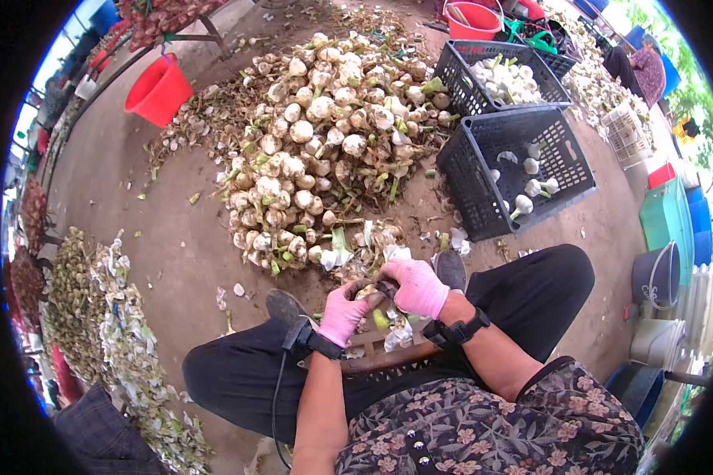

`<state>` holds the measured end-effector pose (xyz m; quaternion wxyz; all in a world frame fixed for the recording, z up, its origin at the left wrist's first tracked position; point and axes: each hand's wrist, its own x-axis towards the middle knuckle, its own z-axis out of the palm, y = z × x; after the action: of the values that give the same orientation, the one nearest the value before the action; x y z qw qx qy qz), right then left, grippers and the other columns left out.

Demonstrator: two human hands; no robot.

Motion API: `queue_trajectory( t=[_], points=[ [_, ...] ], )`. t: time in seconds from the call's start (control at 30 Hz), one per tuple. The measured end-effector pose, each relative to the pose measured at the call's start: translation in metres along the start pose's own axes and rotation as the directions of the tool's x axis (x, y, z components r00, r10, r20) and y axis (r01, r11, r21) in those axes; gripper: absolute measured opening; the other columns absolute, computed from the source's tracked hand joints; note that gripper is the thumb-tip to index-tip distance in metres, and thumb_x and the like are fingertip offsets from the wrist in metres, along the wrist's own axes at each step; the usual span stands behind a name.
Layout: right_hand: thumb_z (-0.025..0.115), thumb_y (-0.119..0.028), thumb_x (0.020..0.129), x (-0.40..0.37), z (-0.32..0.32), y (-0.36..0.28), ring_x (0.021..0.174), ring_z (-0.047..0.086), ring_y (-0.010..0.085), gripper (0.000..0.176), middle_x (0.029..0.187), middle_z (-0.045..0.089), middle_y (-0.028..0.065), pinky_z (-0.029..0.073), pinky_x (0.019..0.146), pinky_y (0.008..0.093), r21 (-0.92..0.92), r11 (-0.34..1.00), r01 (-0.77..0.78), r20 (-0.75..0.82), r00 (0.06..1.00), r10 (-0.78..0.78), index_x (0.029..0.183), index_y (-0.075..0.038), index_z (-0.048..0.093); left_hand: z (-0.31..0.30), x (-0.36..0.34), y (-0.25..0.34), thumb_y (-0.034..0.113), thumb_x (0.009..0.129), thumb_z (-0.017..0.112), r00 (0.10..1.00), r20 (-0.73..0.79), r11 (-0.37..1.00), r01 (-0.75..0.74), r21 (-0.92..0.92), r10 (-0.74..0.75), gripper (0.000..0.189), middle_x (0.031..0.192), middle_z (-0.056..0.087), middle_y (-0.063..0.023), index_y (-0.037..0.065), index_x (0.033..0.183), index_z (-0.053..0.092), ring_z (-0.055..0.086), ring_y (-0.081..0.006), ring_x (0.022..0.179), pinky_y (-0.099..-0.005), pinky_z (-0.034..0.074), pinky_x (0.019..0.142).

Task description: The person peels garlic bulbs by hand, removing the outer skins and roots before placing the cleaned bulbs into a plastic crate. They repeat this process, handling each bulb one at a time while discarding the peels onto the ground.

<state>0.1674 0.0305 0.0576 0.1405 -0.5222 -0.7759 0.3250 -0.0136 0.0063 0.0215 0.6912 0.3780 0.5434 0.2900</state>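
My left hand [346, 311] and my right hand [414, 286], both in pink gloves with dark, dirty fingertips, meet in front of my lap. Between them is a garlic bulb [366, 292], mostly covered by the fingers. The left fingers are wrapped round it; the right fingers are pressed together at its side, and what they hold is hidden. Just below the hands lie a green stem piece [381, 319] and pale peelings [398, 334]. Beyond the hands rises a large heap of untrimmed garlic bulbs [301, 131].
A black crate [483, 207] holds several white bulbs; another crate [461, 83] behind it is fuller. A red bucket [158, 91] stands at the upper left. Husks [123, 317] lie along the left. A person [649, 71] sits at the far right.
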Motion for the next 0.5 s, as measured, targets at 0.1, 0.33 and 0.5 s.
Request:
queue_trajectory(
  t=[0.1, 0.33, 0.5],
  points=[
    [0.060, -0.011, 0.076, 0.001, 0.010, 0.010, 0.081, 0.062, 0.0343, 0.013, 0.084, 0.064, 0.0166, 0.050, 0.070, 0.0398, 0.174, 0.978, -0.113, -0.001, 0.993, 0.115, 0.086, -0.006, 0.065, 0.002, -0.001, 0.001, 0.028, 0.071, 0.080, 0.998, 0.062, 0.998, 0.016, 0.053, -0.020, 0.061, 0.100, 0.062, -0.0068, -0.006, 0.114, 0.056, 0.056, -0.0115, 0.090, -0.0253, 0.046, 0.080],
    [0.058, -0.017, 0.073, 0.010, 0.035, 0.043, 0.088, 0.062, 0.0356, 0.027, 0.088, 0.065, 0.0212, 0.050, 0.078, 0.0415, 0.074, 0.937, -0.342, 0.021, 0.940, 0.341, 0.098, -0.009, 0.066, 0.017, -0.002, -0.010, 0.027, 0.065, 0.085, 0.990, 0.138, 1.000, 0.023, 0.006, -0.024, 0.064, 0.102, 0.063, -0.0068, -0.002, 0.114, 0.056, 0.059, -0.0141, 0.092, -0.0286, 0.045, 0.085],
    [0.062, -0.014, 0.078, 0.007, 0.055, 0.060, 0.090, 0.063, 0.0338, 0.021, 0.094, 0.065, 0.0195, 0.051, 0.078, 0.0392, 0.193, 0.902, -0.387, 0.065, 0.922, 0.381, 0.097, -0.007, 0.066, 0.016, 0.003, -0.020, 0.026, 0.067, 0.084, 0.998, 0.061, 0.988, 0.038, -0.149, -0.029, 0.062, 0.101, 0.063, -0.0062, -0.001, 0.114, 0.055, 0.058, -0.0143, 0.093, -0.0279, 0.045, 0.085]
  ],
)
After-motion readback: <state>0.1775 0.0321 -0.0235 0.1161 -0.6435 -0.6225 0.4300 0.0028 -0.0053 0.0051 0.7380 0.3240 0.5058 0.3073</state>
